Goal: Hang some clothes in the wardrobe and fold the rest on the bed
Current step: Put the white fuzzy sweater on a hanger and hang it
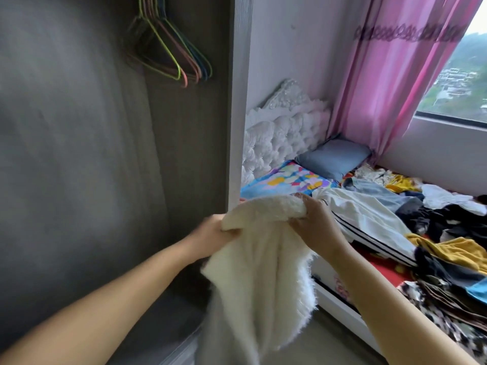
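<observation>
While both hands clutch it, the sweater (261, 259), cream and fuzzy, hangs in front of the wardrobe (184, 154): left hand (210, 235) grips one shoulder, right hand (313, 222) pinches the other. Right of the wardrobe, the bed (340, 304) carries a clothes heap (421, 227) and one grey pillow (334, 159). Inside the wardrobe hang about five empty hangers (179, 54). Beyond, a pink curtain (382, 75).

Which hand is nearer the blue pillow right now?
Right. The right hand grips the white fuzzy garment on the bed side, below the blue pillow; the left hand is by the wardrobe.
</observation>
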`<state>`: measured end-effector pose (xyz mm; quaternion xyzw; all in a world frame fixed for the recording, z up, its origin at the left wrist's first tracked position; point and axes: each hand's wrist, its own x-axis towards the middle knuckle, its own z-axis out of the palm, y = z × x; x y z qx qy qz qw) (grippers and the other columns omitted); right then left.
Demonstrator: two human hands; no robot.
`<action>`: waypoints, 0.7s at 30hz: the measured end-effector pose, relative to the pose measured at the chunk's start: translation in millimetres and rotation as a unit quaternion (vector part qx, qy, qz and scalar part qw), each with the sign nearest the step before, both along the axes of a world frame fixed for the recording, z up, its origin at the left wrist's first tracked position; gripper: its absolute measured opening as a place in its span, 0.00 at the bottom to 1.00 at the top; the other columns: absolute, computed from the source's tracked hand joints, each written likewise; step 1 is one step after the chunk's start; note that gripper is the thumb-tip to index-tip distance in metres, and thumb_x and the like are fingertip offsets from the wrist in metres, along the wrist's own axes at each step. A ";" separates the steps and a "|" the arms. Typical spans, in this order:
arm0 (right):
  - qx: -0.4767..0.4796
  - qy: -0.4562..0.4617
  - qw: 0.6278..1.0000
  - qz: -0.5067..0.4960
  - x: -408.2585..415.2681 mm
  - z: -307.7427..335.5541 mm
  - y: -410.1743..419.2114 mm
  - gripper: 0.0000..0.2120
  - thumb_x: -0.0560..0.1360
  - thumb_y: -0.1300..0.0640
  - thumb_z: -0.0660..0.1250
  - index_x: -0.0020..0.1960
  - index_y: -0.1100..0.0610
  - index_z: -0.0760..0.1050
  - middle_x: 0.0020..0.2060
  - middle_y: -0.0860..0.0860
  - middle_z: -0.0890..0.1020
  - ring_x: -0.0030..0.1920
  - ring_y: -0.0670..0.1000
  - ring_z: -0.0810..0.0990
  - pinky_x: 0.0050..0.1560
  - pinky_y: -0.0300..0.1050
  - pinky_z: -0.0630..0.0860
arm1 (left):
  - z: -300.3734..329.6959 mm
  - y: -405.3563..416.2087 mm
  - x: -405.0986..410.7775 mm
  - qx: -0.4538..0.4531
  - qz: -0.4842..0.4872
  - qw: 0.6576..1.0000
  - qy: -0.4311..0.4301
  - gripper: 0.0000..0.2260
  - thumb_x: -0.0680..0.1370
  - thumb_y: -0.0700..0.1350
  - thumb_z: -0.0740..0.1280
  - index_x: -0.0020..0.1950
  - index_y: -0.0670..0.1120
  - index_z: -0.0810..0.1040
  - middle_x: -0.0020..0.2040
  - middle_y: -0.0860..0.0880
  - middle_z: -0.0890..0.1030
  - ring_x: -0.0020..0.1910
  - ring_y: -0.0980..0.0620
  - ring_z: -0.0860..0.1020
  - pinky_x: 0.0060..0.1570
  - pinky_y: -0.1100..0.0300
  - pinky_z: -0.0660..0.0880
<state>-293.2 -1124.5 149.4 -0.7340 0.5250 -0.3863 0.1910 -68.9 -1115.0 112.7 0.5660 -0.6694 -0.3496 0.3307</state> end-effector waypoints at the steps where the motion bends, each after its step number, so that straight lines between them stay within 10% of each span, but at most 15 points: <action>1: 0.027 0.057 0.998 0.013 -1.0 1.1 -1.5 0.18 0.70 0.61 0.72 0.59 0.54 0.76 0.49 0.51 0.83 0.51 0.54 0.81 0.54 0.51 0.77 | 4.3 -1.6 2.7 -0.056 0.033 0.998 -0.006 0.05 0.75 0.43 0.68 0.48 0.47 0.83 0.47 0.50 0.84 0.50 0.55 0.79 0.51 0.53 0.76; 5: 0.037 0.226 0.966 0.120 14.1 -1.0 0.7 0.34 0.69 0.46 0.74 0.71 0.50 0.65 0.62 0.52 0.76 0.60 0.53 0.74 0.56 0.44 0.69 | 28.1 6.2 -5.6 -0.191 -0.016 0.980 -0.044 0.10 0.75 0.40 0.65 0.53 0.49 0.83 0.50 0.53 0.84 0.50 0.60 0.80 0.49 0.61 0.76; 11: -0.148 0.036 0.988 0.024 16.2 -7.6 6.4 0.16 0.68 0.65 0.71 0.55 0.56 0.81 0.47 0.52 0.77 0.44 0.53 0.77 0.42 0.37 0.65 | 32.8 14.8 -8.2 -0.249 -0.001 0.965 -0.087 0.12 0.78 0.42 0.65 0.61 0.49 0.80 0.45 0.48 0.78 0.44 0.52 0.77 0.46 0.62 0.71; 16: -0.201 -0.030 0.979 -0.009 14.4 -11.1 12.2 0.21 0.65 0.68 0.65 0.55 0.54 0.82 0.47 0.51 0.73 0.43 0.50 0.75 0.45 0.36 0.70 | 18.2 28.1 -5.6 -0.010 0.003 0.988 0.153 0.19 0.77 0.59 0.58 0.57 0.48 0.78 0.42 0.52 0.81 0.40 0.60 0.78 0.41 0.70 0.73; 21: -0.190 -0.018 0.982 -0.004 22.8 -13.0 11.1 0.22 0.65 0.63 0.62 0.55 0.53 0.83 0.45 0.48 0.73 0.42 0.48 0.75 0.45 0.40 0.72 | -4.3 30.7 -12.5 0.048 -0.011 0.998 -0.025 0.14 0.77 0.57 0.64 0.52 0.47 0.75 0.44 0.53 0.79 0.38 0.60 0.75 0.37 0.67 0.70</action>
